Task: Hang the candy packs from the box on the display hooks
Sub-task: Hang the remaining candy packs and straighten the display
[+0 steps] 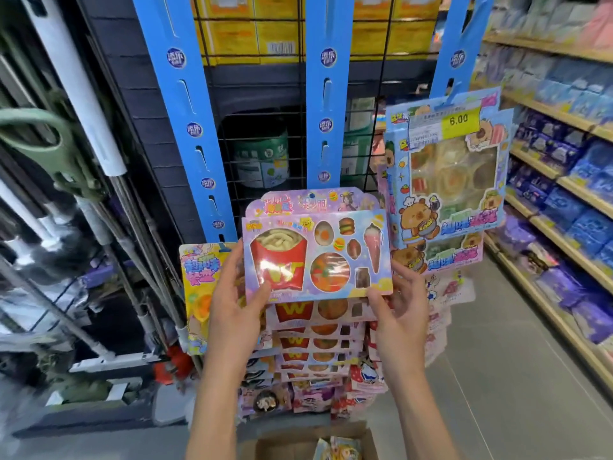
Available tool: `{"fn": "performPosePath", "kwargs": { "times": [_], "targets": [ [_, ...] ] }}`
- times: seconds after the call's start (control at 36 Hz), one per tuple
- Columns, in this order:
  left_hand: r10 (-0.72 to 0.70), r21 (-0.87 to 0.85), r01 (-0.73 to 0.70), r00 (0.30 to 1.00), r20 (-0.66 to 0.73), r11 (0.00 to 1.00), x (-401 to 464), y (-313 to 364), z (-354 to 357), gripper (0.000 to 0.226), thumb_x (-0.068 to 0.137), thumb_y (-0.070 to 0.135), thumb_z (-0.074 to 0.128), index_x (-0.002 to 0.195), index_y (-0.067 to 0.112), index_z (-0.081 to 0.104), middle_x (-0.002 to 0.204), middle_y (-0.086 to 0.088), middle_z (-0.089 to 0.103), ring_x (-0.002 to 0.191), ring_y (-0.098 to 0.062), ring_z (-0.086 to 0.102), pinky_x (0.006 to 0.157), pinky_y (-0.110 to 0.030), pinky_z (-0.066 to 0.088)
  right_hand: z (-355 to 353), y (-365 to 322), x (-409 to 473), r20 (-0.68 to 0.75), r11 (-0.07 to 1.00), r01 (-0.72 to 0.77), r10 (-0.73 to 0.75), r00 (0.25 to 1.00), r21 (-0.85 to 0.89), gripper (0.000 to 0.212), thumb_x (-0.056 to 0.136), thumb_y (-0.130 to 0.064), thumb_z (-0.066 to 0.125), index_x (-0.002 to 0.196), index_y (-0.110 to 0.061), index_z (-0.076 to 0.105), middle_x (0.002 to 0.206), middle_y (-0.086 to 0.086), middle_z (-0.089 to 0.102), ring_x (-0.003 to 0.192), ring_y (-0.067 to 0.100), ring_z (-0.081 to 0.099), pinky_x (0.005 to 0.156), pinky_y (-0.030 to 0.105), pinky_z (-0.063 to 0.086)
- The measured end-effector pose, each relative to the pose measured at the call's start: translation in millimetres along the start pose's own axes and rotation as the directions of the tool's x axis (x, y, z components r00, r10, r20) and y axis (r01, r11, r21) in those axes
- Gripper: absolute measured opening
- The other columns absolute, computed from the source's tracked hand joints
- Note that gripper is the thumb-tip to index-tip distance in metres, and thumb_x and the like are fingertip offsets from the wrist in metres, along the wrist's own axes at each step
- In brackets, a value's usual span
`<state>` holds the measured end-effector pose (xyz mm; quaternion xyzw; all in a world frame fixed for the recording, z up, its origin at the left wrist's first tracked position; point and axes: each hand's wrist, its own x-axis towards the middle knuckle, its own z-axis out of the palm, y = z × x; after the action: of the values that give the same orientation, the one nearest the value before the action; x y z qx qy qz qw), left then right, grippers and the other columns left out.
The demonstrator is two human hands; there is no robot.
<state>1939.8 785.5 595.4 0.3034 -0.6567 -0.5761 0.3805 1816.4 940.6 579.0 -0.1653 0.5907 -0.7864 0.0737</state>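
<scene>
fingers of the left hand (232, 293) pinch the lower left corner of a candy pack (316, 257), thumb on its face; the right hand (399, 300) clamps the lower right corner the same way. both are closed on the pack, held flat toward the camera, long axis running left to right, slightly tilted, header edge up. nearest, at the bottom edge, an open cardboard box (282, 443) sits on the floor with more packs inside. behind the held pack, a column of matching packs (311, 340) hangs from the middle blue hook strip (326, 104). upper slots on that strip are bare. capybara packs (451, 167) hang just right, their edge close beside the held pack. aisle floor lies open to the right.
</scene>
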Motion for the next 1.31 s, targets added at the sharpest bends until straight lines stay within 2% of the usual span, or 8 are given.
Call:
{"fn": "performPosePath", "kwargs": {
  "times": [0.25,0.36,0.47,0.61,0.83,1.11,1.22,1.31],
  "targets": [
    [0.055,0.032,-0.054,0.998,-0.026,0.998,-11,-5,11,0.062,0.094,0.011,0.064,0.136,0.05,0.042,0.135,0.011,0.056,0.125,-0.013,0.056,0.101,-0.048,0.051,-4,7,5,-0.054,1.0,-0.011,0.012,0.998,0.015,0.039,0.093,0.001,0.063,0.116,-0.03,0.058,0.119,-0.008,0.066,0.108,0.004,0.066,0.078,0.015,0.054],
    [0.075,0.019,-0.075,0.997,-0.03,0.997,-18,-4,17,0.061,0.095,0.008,0.063,0.139,0.043,0.043,0.134,0.024,0.054,0.126,0.0,0.052,0.104,-0.033,0.048,-7,11,4,-0.087,0.999,-0.026,0.028,0.996,0.032,0.035,0.094,0.003,0.06,0.119,-0.022,0.057,0.118,-0.003,0.066,0.104,0.003,0.067,0.073,0.013,0.054],
    [0.102,0.037,-0.101,0.994,-0.037,0.994,-17,-1,22,0.059,0.094,0.004,0.063,0.13,0.047,0.046,0.125,0.033,0.055,0.123,0.001,0.053,0.089,-0.012,0.049,-8,13,3,-0.103,1.0,-0.014,0.013,0.995,-0.01,0.037,0.093,0.003,0.062,0.115,-0.027,0.058,0.115,-0.013,0.065,0.108,0.003,0.065,0.08,0.013,0.053],
    [0.109,0.053,-0.105,0.991,-0.076,0.993,-15,-4,21,0.057,0.094,0.006,0.064,0.138,0.037,0.047,0.13,0.019,0.057,0.12,0.0,0.056,0.091,-0.021,0.051,-7,5,1,-0.087,1.0,0.001,-0.001,0.996,0.009,0.035,0.093,0.003,0.061,0.118,-0.021,0.057,0.111,-0.017,0.064,0.101,-0.013,0.062,0.075,0.006,0.05],
    [0.115,0.04,-0.112,0.989,-0.091,0.993,-12,3,20,0.057,0.093,0.006,0.065,0.138,0.036,0.047,0.129,0.023,0.056,0.113,0.013,0.055,0.082,-0.005,0.047,1,5,5,-0.111,1.0,-0.012,0.01,0.994,-0.018,0.036,0.095,-0.002,0.062,0.115,-0.032,0.058,0.118,-0.014,0.064,0.105,-0.009,0.062,0.077,0.01,0.053],
    [0.108,0.066,-0.102,0.99,-0.088,0.993,-11,-2,19,0.06,0.093,0.014,0.066,0.143,0.039,0.046,0.144,0.015,0.052,0.122,0.009,0.052,0.1,-0.026,0.05,0,0,0,-0.125,1.0,-0.013,0.01,0.992,-0.021,0.032,0.095,0.0,0.06,0.122,-0.017,0.058,0.1,-0.023,0.062,0.088,-0.023,0.059,0.062,0.001,0.046],
    [0.075,0.063,-0.07,0.993,-0.087,0.996,-11,-3,18,0.061,0.093,0.016,0.066,0.145,0.04,0.046,0.138,0.015,0.057,0.125,-0.005,0.055,0.1,-0.042,0.053,-1,2,0,-0.118,0.999,-0.034,0.029,0.993,-0.041,0.033,0.096,-0.002,0.061,0.123,-0.02,0.058,0.087,-0.042,0.064,0.088,-0.019,0.061,0.062,0.004,0.049],
    [0.053,0.062,-0.047,0.994,-0.094,0.997,-12,-3,20,0.061,0.092,0.015,0.066,0.143,0.043,0.046,0.136,0.024,0.056,0.124,-0.003,0.055,0.1,-0.044,0.054,-3,5,1,-0.133,0.998,-0.045,0.039,0.99,-0.045,0.033,0.095,-0.004,0.062,0.121,-0.024,0.059,0.089,-0.037,0.066,0.088,-0.019,0.061,0.062,0.004,0.049]
  ]
}}
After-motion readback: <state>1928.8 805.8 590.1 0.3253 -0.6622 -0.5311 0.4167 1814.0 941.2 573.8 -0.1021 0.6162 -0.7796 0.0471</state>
